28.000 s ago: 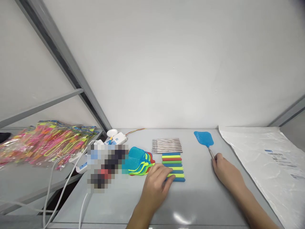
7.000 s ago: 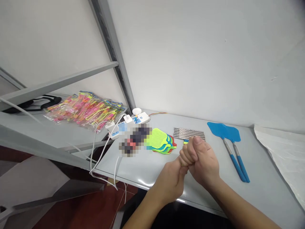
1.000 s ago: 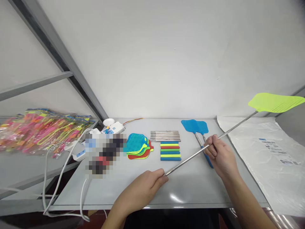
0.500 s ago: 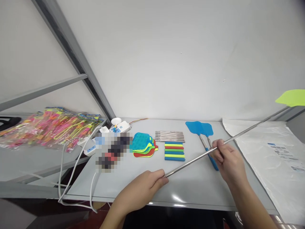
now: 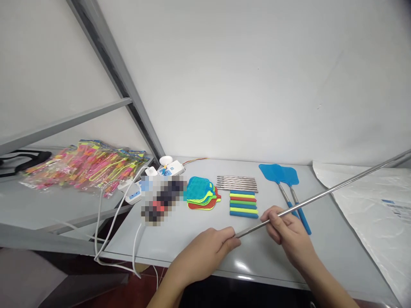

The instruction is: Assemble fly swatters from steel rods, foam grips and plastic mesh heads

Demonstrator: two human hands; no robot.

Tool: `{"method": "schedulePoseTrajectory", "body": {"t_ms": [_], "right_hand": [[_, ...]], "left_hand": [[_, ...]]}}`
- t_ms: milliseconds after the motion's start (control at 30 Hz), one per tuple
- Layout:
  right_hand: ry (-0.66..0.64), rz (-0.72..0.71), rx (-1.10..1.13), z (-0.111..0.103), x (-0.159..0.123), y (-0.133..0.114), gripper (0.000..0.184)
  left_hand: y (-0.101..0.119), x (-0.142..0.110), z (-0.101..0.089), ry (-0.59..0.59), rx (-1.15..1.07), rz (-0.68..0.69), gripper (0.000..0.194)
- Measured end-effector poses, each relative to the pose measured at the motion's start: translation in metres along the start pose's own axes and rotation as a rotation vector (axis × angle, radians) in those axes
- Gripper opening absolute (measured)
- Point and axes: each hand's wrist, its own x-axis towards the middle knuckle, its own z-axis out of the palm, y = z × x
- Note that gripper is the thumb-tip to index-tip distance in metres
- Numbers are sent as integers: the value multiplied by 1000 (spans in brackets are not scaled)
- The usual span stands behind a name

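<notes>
A long metal telescopic rod (image 5: pixel 321 195) slants from lower left up to the right edge, where its far end passes out of view. My left hand (image 5: pixel 205 254) is closed around the rod's near end. My right hand (image 5: pixel 287 231) pinches the rod a short way further up, with its fingers wrapped around the shaft. Behind my right hand lie two blue fly swatters (image 5: pixel 290 175) with metal shafts and blue handles. Several short metal rods (image 5: pixel 236 183) rest in a row above a row of coloured handle tubes (image 5: pixel 243 204). Left of these sits a stack of coloured swatter heads (image 5: pixel 201 192).
White power strips (image 5: pixel 170 170) with cables stand at the table's back left, near a blurred patch (image 5: pixel 163 203). Bagged colourful items (image 5: pixel 96 164) cover the left shelf beyond a metal post (image 5: pixel 123 81). A white plastic bag (image 5: pixel 366 205) lies on the right.
My right hand has slid down the rod, closer to my left hand. The yellow-green swatter head at the rod's far end has left the view, which has shifted slightly left.
</notes>
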Motion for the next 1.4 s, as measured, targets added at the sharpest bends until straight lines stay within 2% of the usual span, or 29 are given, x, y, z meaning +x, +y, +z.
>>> {"method": "schedulePoseTrajectory", "body": {"t_ms": [100,233,367,433,533,633,700,800,867,967,1033,1100,1167,1233,1333,1400], "right_hand": [[101,-51,20,-11,0,-4,34],[99,-75,94,-18,1,-6,31],[107,-47,146,-24,9,-8,33],[176,-54,225,-27,14,-11,36],[256,-114,458,-26,21,-20,40],[229,-105,710,-17,25,-31,40],[276,-131,821,-10,26,-39,39],[376,-225,877,-2,27,-48,42],[390,-270,861,7,26,-52,42],[299,-258,836,33,19,-49,44],[190,-188,830,53,14,-42,46],[83,-131,775,64,11,-36,43],[-28,-111,656,57,13,-35,33],[-70,-114,588,34,23,-40,17],[142,-169,731,-8,42,-52,21],[228,-216,727,-20,50,-57,27]], "left_hand": [[0,-6,-7,-2,48,-6,40],[0,-5,-12,35,87,16,39],[-11,-1,-16,101,111,16,40],[-18,-2,-19,100,100,-4,39],[-23,-6,-22,97,73,-9,35],[-22,-7,-22,105,52,-2,35],[-19,-7,-20,108,46,-8,35],[-15,-6,-17,104,26,-6,36],[-12,-5,-14,100,-6,9,36],[-4,-2,-7,84,-74,44,36],[1,1,0,77,-119,66,36],[3,3,4,86,-158,74,35],[0,3,4,98,-177,63,35],[-6,0,-1,104,-166,40,36],[-15,-5,-10,113,-127,1,36],[-18,-6,-13,116,-116,-6,36]]}}
